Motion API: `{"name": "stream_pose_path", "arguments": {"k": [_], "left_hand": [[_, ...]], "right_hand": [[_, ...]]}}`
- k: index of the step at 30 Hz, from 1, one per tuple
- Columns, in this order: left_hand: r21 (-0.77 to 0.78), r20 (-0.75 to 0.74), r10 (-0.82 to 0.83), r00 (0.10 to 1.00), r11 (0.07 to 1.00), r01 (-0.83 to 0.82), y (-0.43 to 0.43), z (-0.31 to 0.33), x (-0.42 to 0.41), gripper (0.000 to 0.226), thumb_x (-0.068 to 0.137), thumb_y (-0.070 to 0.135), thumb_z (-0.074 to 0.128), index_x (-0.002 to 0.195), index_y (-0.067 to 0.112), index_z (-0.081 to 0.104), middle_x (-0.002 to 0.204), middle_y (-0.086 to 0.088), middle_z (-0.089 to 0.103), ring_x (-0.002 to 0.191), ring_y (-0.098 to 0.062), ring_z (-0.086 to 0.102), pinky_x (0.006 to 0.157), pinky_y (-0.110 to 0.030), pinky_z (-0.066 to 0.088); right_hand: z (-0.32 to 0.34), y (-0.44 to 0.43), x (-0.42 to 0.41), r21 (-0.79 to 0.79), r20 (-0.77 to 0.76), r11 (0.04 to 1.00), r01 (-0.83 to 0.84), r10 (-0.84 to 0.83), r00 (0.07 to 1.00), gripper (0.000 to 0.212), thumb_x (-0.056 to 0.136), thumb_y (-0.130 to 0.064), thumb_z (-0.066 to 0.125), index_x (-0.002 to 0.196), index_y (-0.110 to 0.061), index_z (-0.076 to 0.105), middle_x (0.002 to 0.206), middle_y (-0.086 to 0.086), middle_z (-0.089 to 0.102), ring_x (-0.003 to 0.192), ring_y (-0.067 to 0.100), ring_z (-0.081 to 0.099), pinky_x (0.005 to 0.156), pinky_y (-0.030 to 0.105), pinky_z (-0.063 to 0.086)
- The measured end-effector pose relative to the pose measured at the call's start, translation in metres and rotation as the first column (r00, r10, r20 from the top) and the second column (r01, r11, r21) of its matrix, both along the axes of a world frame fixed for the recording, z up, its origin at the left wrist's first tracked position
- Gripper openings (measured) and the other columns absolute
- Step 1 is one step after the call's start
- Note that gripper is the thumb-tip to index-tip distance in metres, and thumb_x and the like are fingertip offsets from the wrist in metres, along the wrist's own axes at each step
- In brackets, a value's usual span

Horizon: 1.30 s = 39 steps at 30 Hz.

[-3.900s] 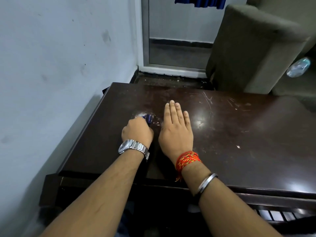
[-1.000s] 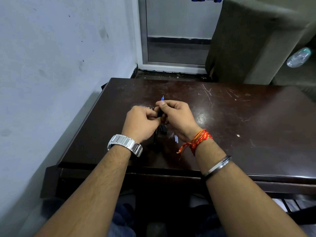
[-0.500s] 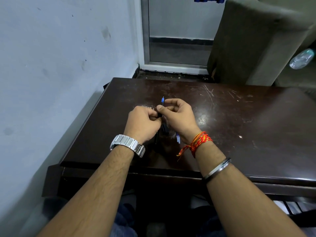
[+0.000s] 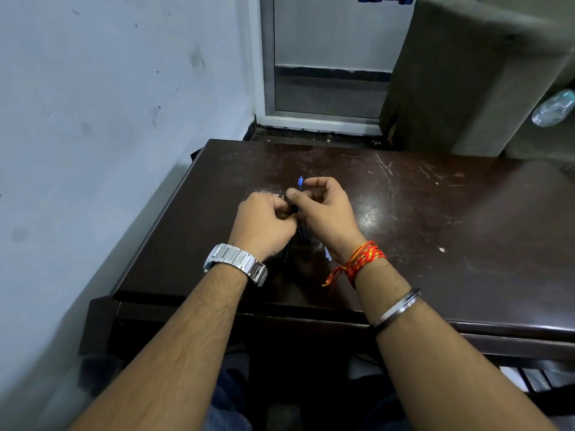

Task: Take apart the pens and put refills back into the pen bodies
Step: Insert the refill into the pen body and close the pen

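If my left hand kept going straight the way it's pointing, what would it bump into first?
Your right hand, whose thumb pinches the pen; the left hand seems to grip that pen too, so contact would come almost at once, though depth is unclear.

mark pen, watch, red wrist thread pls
pen [image 4: 300,181]: head view, its blue end.
watch [image 4: 235,263]: head view, metal strap links.
red wrist thread [image 4: 364,259]: head view, the wound strands.
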State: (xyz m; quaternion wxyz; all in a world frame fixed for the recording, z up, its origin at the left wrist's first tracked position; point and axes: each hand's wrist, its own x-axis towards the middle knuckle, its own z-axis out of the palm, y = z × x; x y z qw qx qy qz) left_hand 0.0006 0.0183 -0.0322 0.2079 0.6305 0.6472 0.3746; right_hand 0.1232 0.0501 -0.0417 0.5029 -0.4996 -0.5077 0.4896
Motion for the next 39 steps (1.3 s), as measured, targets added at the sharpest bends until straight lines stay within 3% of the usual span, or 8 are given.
{"name": "stream_pose_path", "arguments": {"k": [4,7,10,19,23,27,33,39], "left_hand": [[-0.021,0.004,-0.011,1.000,1.000,0.011,-0.001,0.000,0.001,0.017,0.075,0.017,0.072,0.059,0.025,0.071,0.050,0.012,0.063,0.051,0.001,0.058,0.044,-0.004,0.035],[-0.009,0.005,0.000,1.000,1.000,0.000,0.000,0.001,0.001,0.025,0.074,0.018,0.073,0.051,0.023,0.064,0.043,0.018,0.057,0.048,0.002,0.055,0.041,-0.004,0.033],[-0.027,-0.032,-0.006,0.999,1.000,0.006,0.001,0.000,0.001,0.013,0.076,0.019,0.070,0.064,0.013,0.072,0.055,0.004,0.067,0.055,-0.011,0.062,0.043,-0.007,0.035],[-0.078,0.004,-0.078,0.997,0.994,0.078,0.002,-0.001,-0.008,0.015,0.081,0.023,0.072,0.072,0.011,0.075,0.065,-0.004,0.071,0.062,-0.017,0.061,0.058,-0.026,0.046],[-0.114,0.007,-0.104,0.995,0.988,0.104,0.000,0.000,-0.010,0.010,0.081,0.027,0.074,0.080,0.019,0.078,0.064,0.005,0.069,0.059,-0.008,0.060,0.052,-0.017,0.042],[-0.107,0.014,-0.073,0.997,0.991,0.074,-0.002,-0.001,-0.011,0.011,0.081,0.027,0.072,0.076,0.018,0.077,0.061,0.004,0.068,0.054,-0.005,0.055,0.049,-0.013,0.037],[-0.108,0.006,-0.073,0.997,0.991,0.073,-0.003,0.001,-0.011,0.009,0.080,0.026,0.072,0.077,0.020,0.078,0.064,0.004,0.069,0.059,-0.007,0.060,0.051,-0.015,0.040],[-0.154,-0.034,-0.050,0.998,0.987,0.044,-0.002,0.001,-0.012,0.007,0.075,0.030,0.072,0.071,0.025,0.075,0.060,0.011,0.068,0.058,0.000,0.061,0.045,-0.006,0.035]], "right_hand": [[0.002,0.003,-0.001,-0.044,-0.124,0.999,-0.001,-0.004,0.992,0.022,0.092,-0.002,0.056,0.108,-0.017,0.055,0.084,0.001,0.072,0.059,0.002,0.063,0.053,0.020,0.048],[-0.001,0.003,0.001,-0.036,-0.051,0.999,0.002,-0.004,0.999,0.031,0.088,-0.018,0.072,0.112,-0.016,0.053,0.083,-0.003,0.068,0.055,-0.003,0.062,0.052,0.017,0.049],[-0.004,0.000,0.003,-0.029,0.025,0.999,0.018,-0.017,1.000,0.041,0.082,-0.022,0.080,0.111,-0.016,0.053,0.077,-0.003,0.069,0.064,0.007,0.065,0.063,0.026,0.052],[0.000,0.000,-0.002,-0.073,-0.228,0.996,-0.055,0.037,0.973,0.031,0.091,0.000,0.064,0.110,-0.019,0.049,0.081,0.003,0.077,0.073,0.015,0.071,0.052,0.026,0.053],[0.003,0.002,-0.005,-0.142,-0.355,0.987,-0.073,0.018,0.935,0.024,0.097,0.000,0.048,0.115,-0.015,0.045,0.094,0.011,0.075,0.065,0.020,0.070,0.043,0.023,0.049],[-0.001,0.006,-0.004,-0.094,-0.236,0.996,-0.002,-0.021,0.972,0.027,0.090,-0.005,0.062,0.107,-0.020,0.047,0.094,0.008,0.074,0.051,0.001,0.058,0.043,0.017,0.042],[-0.001,0.005,-0.002,-0.068,-0.236,0.997,0.023,-0.038,0.971,0.036,0.082,-0.006,0.075,0.105,-0.019,0.050,0.088,0.010,0.075,0.054,0.001,0.063,0.047,0.017,0.047],[0.005,0.010,0.006,0.006,-0.266,0.954,0.301,-0.289,0.920,0.028,0.086,-0.010,0.075,0.098,-0.022,0.053,0.077,0.000,0.074,0.065,0.003,0.068,0.063,0.019,0.054]]}}
